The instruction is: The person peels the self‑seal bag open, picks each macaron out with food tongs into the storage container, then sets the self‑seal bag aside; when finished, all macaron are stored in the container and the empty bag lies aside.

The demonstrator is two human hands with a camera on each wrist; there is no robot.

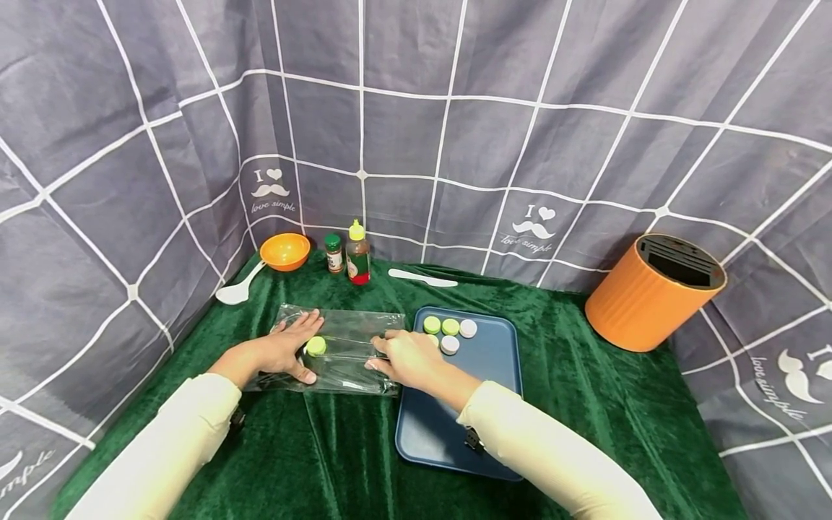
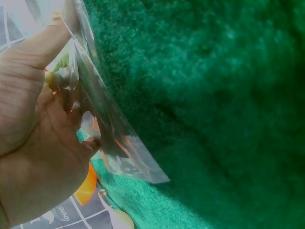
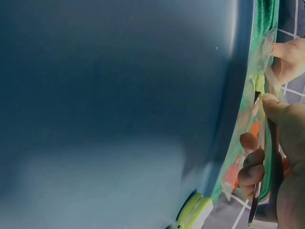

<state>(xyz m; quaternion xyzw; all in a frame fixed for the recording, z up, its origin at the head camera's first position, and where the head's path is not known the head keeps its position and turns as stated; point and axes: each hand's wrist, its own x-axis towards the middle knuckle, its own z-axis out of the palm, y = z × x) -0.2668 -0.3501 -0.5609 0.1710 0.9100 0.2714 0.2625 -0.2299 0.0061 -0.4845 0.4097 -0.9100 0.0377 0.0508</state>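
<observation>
Both arms in long cream/off-white sleeves, plain fabric, no print or logo visible. Sleeves fit fairly close and end at the wrist, soft folds along the forearm. Left hand (image 1: 286,350) and right hand (image 1: 406,357) bare: no gloves, no rings or watch that I can make out. Small dark strap or mount under each cuff, black, one at the left wrist and one at the right; detail too small to read. Nails short, unpainted as far as the right wrist view shows. Palm creases are plain in the left wrist view. Nothing else of the person in view
</observation>
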